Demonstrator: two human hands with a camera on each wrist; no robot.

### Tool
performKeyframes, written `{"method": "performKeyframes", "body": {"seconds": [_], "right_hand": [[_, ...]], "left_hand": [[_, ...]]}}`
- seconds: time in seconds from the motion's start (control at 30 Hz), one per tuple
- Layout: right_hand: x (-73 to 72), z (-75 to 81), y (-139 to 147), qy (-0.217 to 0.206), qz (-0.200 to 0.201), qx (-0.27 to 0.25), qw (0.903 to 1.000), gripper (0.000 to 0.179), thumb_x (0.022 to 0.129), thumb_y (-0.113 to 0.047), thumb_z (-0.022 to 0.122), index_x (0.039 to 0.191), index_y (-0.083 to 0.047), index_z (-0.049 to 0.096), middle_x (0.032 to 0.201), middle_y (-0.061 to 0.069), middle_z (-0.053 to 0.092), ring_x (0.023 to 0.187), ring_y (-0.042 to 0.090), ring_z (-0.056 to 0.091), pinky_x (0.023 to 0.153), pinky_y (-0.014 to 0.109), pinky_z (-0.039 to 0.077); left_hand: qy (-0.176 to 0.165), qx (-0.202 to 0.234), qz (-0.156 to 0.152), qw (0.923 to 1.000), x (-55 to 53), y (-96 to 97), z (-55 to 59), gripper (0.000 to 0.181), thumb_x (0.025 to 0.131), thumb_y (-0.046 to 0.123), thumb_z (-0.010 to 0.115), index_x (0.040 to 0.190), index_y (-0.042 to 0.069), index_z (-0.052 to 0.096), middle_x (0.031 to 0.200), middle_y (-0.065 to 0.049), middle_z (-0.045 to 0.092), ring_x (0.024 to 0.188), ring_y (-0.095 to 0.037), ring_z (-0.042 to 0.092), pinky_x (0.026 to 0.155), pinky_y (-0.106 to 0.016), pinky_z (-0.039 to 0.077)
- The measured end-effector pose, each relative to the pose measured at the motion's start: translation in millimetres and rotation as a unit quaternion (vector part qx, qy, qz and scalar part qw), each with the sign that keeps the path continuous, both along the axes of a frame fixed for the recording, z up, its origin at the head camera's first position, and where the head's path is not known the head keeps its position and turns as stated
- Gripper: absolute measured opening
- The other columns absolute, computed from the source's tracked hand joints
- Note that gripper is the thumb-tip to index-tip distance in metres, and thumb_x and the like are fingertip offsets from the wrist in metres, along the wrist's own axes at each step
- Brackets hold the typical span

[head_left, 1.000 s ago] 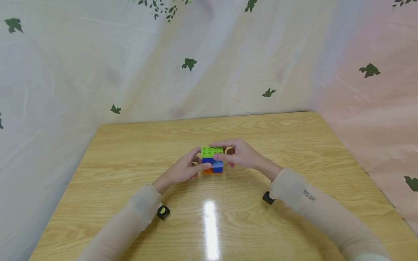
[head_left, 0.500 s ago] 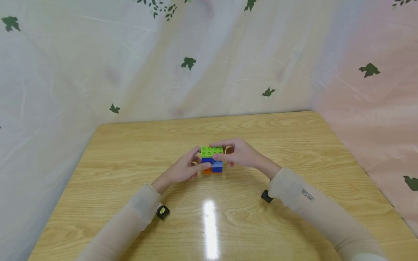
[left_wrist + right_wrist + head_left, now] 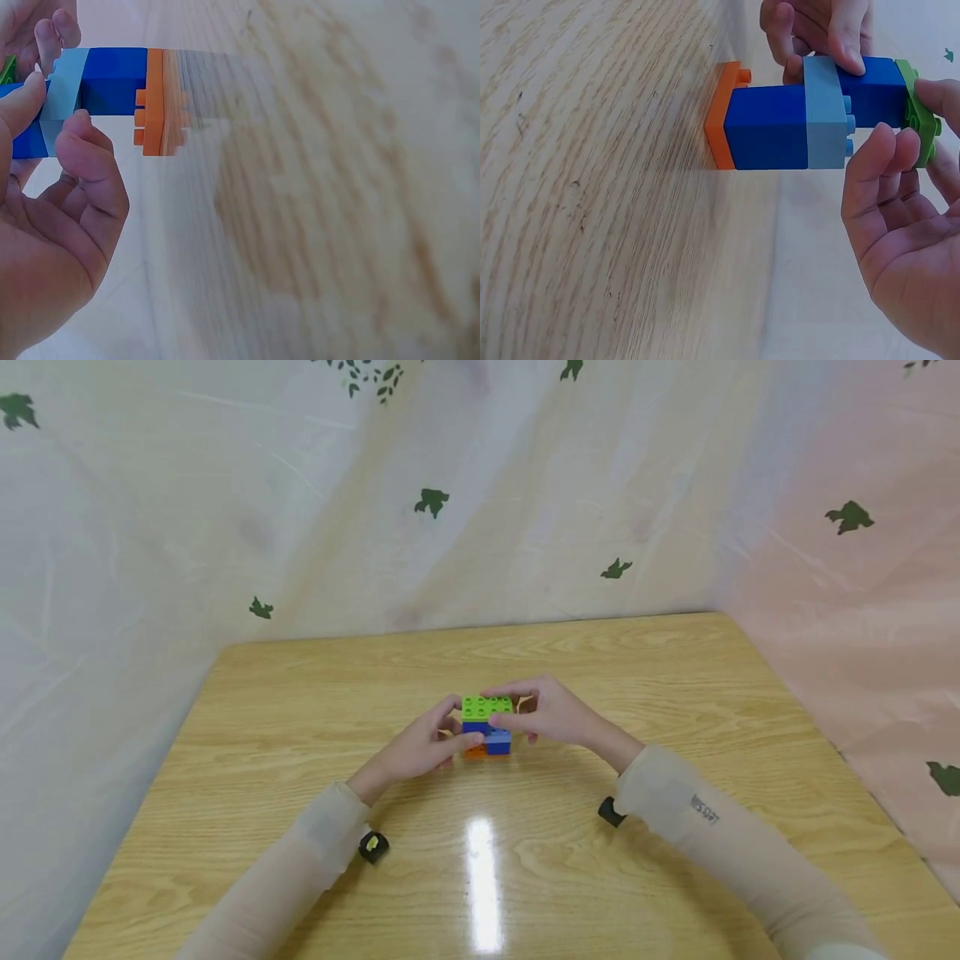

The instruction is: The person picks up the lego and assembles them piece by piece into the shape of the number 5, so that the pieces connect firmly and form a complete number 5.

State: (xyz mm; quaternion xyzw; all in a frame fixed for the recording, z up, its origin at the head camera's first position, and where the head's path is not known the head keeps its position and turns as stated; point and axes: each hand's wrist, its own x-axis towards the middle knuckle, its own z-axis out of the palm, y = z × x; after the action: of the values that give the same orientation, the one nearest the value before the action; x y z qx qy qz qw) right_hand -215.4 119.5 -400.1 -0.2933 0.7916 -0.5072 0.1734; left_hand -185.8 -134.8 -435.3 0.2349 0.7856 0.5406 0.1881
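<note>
A stack of toy building bricks stands on the table, between both hands. Its base is an orange plate (image 3: 721, 124), with a dark blue brick (image 3: 769, 127) above one end. A light blue plate (image 3: 825, 112) lies over that, and a second dark blue brick (image 3: 885, 94) sits offset on it. On top is a lime green plate (image 3: 480, 707) with rows of studs. My left hand (image 3: 416, 747) pinches the upper dark blue brick from the left. From the right, my right hand (image 3: 558, 714) grips the green plate between thumb and fingers; its lower fingers hang curled beside the stack.
The wooden table (image 3: 315, 693) carries a bright light reflection (image 3: 483, 885) toward the front. A pale cloth backdrop (image 3: 510, 510) with green leaf shapes rises behind the table's far edge and along its sides. Black wrist devices (image 3: 373, 847) sit under both sleeves.
</note>
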Motion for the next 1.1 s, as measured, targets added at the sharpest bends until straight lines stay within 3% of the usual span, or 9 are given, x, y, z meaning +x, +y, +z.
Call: {"method": "performKeyframes", "body": {"seconds": [0.17, 0.4, 0.67, 0.77, 0.93, 1.03, 1.1], "right_hand": [[1.3, 0.9, -2, -0.008, -0.007, 0.0, 0.9999, 0.039, 0.094, -0.027, 0.075, 0.131, -0.017, 0.069, 0.087, 0.01, 0.064, 0.055, 0.023, 0.057, 0.053, 0.053, 0.055], [1.0, 8.3, -4, -0.004, -0.005, 0.015, 0.9999, 0.038, 0.094, -0.028, 0.076, 0.13, -0.017, 0.07, 0.093, 0.005, 0.071, 0.057, 0.022, 0.057, 0.055, 0.058, 0.055], [-0.8, 12.2, -4, -0.009, -0.007, 0.033, 0.9994, 0.039, 0.093, -0.026, 0.076, 0.13, -0.014, 0.07, 0.099, 0.004, 0.072, 0.074, 0.049, 0.059, 0.057, 0.057, 0.056], [-1.9, 12.7, -2, 0.0, 0.004, 0.039, 0.9992, 0.041, 0.094, -0.028, 0.075, 0.132, -0.014, 0.068, 0.097, 0.004, 0.072, 0.075, 0.052, 0.059, 0.058, 0.058, 0.056], [-3.0, 9.4, 0, 0.053, 0.026, 0.038, 0.9975, 0.043, 0.095, -0.028, 0.075, 0.135, -0.014, 0.067, 0.104, 0.0, 0.075, 0.064, 0.045, 0.062, 0.053, 0.047, 0.055], [-2.8, 4.4, -3, 0.091, 0.033, 0.027, 0.9949, 0.043, 0.095, -0.028, 0.075, 0.135, -0.015, 0.067, 0.114, -0.004, 0.074, 0.057, 0.033, 0.06, 0.047, 0.034, 0.05], [-2.2, 1.0, -6, 0.107, 0.029, 0.017, 0.9937, 0.042, 0.094, -0.027, 0.075, 0.134, -0.016, 0.068, 0.112, -0.005, 0.074, 0.054, 0.025, 0.056, 0.046, 0.028, 0.045]], "left_hand": [[0.01, 0.003, -0.003, 0.9999, -0.4, -0.6, -1.3, 0.029, 0.103, 0.029, 0.063, 0.127, 0.021, 0.048, 0.097, -0.024, 0.061, 0.056, -0.032, 0.05, 0.046, -0.024, 0.042], [0.051, -0.015, -0.003, 0.9986, -0.2, -1.8, 1.8, 0.029, 0.104, 0.029, 0.062, 0.127, 0.02, 0.048, 0.094, -0.021, 0.063, 0.067, -0.036, 0.055, 0.053, -0.027, 0.045], [0.063, -0.023, -0.01, 0.9977, -2.4, -1.7, 3.2, 0.029, 0.104, 0.03, 0.061, 0.128, 0.022, 0.047, 0.094, -0.019, 0.063, 0.069, -0.035, 0.056, 0.056, -0.027, 0.045], [0.066, -0.024, -0.009, 0.9975, -2.8, -1.0, 2.0, 0.029, 0.104, 0.03, 0.061, 0.128, 0.021, 0.047, 0.095, -0.018, 0.064, 0.069, -0.034, 0.055, 0.056, -0.027, 0.045], [0.063, -0.018, -0.008, 0.9978, -2.5, 0.8, -1.5, 0.029, 0.104, 0.027, 0.061, 0.128, 0.02, 0.047, 0.095, -0.019, 0.065, 0.07, -0.036, 0.055, 0.056, -0.027, 0.045], [0.058, -0.012, -0.006, 0.9982, -1.4, 1.0, -2.2, 0.029, 0.104, 0.026, 0.062, 0.129, 0.021, 0.047, 0.096, -0.02, 0.064, 0.072, -0.039, 0.056, 0.057, -0.027, 0.046], [0.058, -0.011, -0.006, 0.9983, -0.9, 0.6, -2.3, 0.03, 0.104, 0.026, 0.061, 0.13, 0.021, 0.047, 0.096, -0.02, 0.063, 0.073, -0.039, 0.055, 0.057, -0.028, 0.046]]}}
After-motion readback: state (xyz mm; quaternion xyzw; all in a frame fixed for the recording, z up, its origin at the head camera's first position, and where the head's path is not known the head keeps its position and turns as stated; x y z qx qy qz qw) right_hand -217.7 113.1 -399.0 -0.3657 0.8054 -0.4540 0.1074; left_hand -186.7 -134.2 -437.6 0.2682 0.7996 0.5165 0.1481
